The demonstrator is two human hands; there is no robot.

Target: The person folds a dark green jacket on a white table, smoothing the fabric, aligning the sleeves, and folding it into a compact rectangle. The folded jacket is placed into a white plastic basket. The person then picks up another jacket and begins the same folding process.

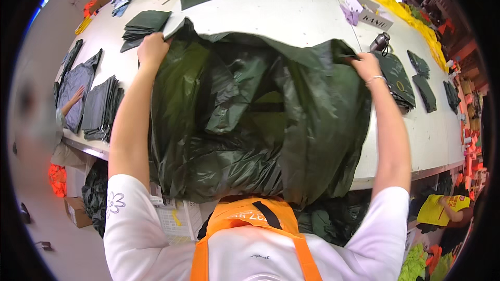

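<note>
A large dark green rain garment with a shiny, creased surface hangs spread between my hands, over the near edge of the table. At its upper left corner, my left hand is closed on the fabric. My right hand pinches the upper right corner, arm stretched forward. The top edge sags in a wave between the two grips. Folds and a loose flap show in the middle of the garment. Its lower part drops in front of my orange apron, and I cannot make out its full shape.
Dark folded stacks lie at the far left and beside my right hand. A dark bottle, a white box and yellow fabric lie on the right. Another person's hand rests on a grey garment at left.
</note>
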